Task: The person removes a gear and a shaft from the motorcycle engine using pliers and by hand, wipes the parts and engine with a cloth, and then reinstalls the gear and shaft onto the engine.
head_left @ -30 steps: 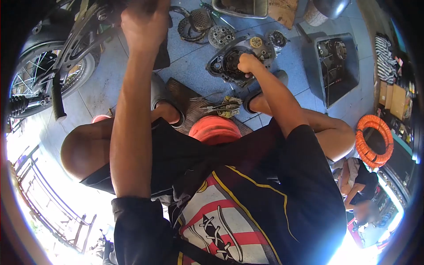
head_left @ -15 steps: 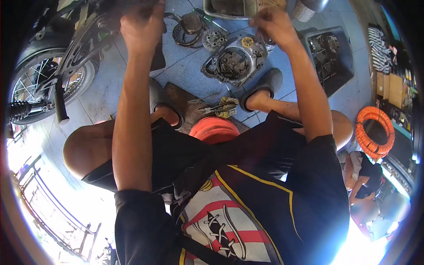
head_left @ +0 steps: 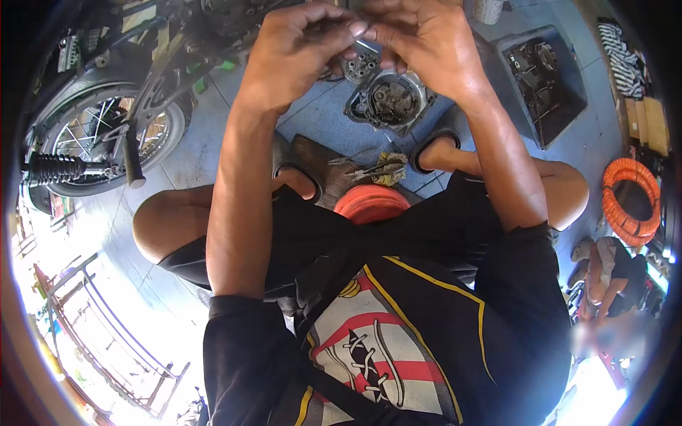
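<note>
My left hand (head_left: 288, 60) and my right hand (head_left: 430, 46) meet fingertip to fingertip at the top of the view. The thumbs and fingers of both are bent in a pinch, and whatever lies between them is too small or hidden to make out. Below them on the floor lies a metal engine casing (head_left: 393, 101) with its inner parts exposed. A round metal part with holes (head_left: 361, 65) is just behind it, partly covered by my hands.
A grey tub (head_left: 568, 106) with engine parts stands at the right. A motorcycle wheel (head_left: 160, 135) is at the left. Tools on a yellowish rag (head_left: 391, 167) lie between my feet, near a red round object (head_left: 371, 202). An orange coil (head_left: 632, 231) and another person (head_left: 604, 284) are far right.
My hands, apart before, have come together above the engine casing. The whole view has shifted, so the floor items appear further right.
</note>
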